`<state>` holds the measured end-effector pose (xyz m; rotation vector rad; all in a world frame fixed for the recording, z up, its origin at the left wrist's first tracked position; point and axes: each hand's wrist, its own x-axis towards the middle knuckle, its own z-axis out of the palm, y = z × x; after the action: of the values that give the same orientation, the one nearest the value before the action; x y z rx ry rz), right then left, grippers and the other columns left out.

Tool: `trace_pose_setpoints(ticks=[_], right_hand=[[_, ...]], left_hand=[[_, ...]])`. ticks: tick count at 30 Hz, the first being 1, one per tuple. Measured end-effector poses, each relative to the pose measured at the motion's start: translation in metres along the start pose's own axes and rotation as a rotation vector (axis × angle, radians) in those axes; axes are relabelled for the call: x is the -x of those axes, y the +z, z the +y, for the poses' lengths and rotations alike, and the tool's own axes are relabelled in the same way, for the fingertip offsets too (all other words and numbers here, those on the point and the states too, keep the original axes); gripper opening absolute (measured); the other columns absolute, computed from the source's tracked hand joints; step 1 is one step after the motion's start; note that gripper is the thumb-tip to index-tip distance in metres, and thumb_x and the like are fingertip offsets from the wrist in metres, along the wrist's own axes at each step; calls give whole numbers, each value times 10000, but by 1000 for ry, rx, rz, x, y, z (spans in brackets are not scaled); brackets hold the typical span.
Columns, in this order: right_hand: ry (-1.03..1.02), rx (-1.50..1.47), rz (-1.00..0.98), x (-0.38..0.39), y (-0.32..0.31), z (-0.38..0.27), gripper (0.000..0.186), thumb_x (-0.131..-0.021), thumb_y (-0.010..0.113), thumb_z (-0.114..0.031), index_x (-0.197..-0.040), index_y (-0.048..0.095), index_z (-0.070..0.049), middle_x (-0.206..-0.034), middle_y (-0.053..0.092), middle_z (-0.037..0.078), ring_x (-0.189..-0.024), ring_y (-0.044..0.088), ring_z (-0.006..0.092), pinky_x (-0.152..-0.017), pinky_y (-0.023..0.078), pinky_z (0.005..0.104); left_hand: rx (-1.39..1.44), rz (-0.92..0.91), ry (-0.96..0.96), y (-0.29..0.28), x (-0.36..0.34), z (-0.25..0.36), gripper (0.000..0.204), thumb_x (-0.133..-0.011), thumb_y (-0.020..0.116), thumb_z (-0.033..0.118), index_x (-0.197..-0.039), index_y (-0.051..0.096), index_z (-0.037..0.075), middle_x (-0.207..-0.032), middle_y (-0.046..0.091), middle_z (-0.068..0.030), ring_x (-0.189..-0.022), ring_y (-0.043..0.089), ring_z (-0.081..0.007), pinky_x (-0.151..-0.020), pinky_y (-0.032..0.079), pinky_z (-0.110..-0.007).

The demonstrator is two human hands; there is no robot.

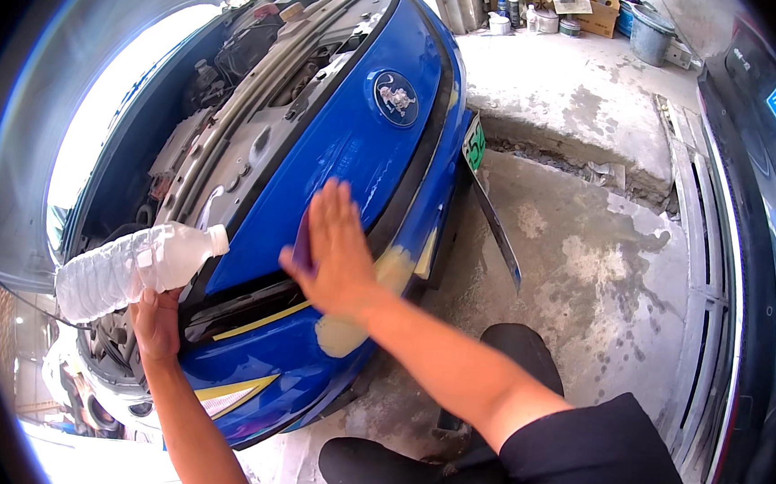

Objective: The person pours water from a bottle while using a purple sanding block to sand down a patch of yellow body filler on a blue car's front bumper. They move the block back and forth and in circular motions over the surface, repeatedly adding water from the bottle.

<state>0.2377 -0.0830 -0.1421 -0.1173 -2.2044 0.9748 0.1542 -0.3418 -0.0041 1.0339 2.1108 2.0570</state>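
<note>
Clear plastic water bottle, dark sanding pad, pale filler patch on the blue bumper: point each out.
Clear plastic water bottle (134, 271), head view: ribbed body.
Dark sanding pad (302, 247), head view: edge showing beside the right hand.
Pale filler patch (339, 336), head view: lower part on bumper.

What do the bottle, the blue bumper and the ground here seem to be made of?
The bottle in the left hand looks like thin clear plastic: see-through, ribbed, white cap. The bumper under the right hand looks like glossy blue-painted plastic or metal, with dull beige patches, possibly filler. The ground looks like rough grey concrete, stained and cracked.
</note>
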Motion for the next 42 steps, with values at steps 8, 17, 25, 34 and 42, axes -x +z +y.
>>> trace_pose_setpoints(ticks=[8, 17, 25, 34, 42], right_hand=[[551, -203, 191, -71, -13, 43, 876, -969, 258, -591, -1432, 154, 145, -1512, 80, 343, -1438, 37, 426, -1177, 42, 443], [606, -279, 218, -98, -25, 73, 864, -971, 235, -581, -1431, 157, 147, -1513, 67, 345, -1440, 34, 422, -1175, 43, 448], [-33, -23, 274, -74, -11, 63, 795, -980, 346, -520, -1408, 246, 144, -1490, 194, 336, -1420, 122, 452, -1168, 91, 461], [-42, -38, 135, -71, -20, 84, 852, -964, 297, -585, -1432, 217, 122, -1518, 144, 307, -1440, 89, 403, -1178, 78, 448], [153, -95, 237, -146, -21, 49, 838, -962, 344, -563, -1408, 259, 141, -1496, 186, 331, -1426, 124, 429, -1168, 112, 447]], left_hand=[[18, 13, 19, 5, -3, -3, 639, -898, 588, 302, -1407, 350, -1, -1394, 449, -148, -1282, 462, -287, -1067, 377, -474], [2, 4, 44, 6, -6, -2, 614, -912, 582, 307, -1397, 364, -1, -1382, 462, -146, -1264, 482, -283, -1069, 384, -454], [-46, 45, 13, 8, -3, 0, 719, -857, 645, 340, -1395, 356, -39, -1365, 467, -167, -1263, 478, -289, -1060, 381, -469], [-57, 83, 16, 10, 0, 1, 709, -869, 631, 330, -1403, 346, -40, -1375, 455, -167, -1270, 471, -290, -1058, 382, -468], [-25, 107, 32, 5, -2, -4, 732, -858, 643, 323, -1420, 325, -20, -1386, 441, -168, -1279, 459, -298, -1064, 372, -473]])
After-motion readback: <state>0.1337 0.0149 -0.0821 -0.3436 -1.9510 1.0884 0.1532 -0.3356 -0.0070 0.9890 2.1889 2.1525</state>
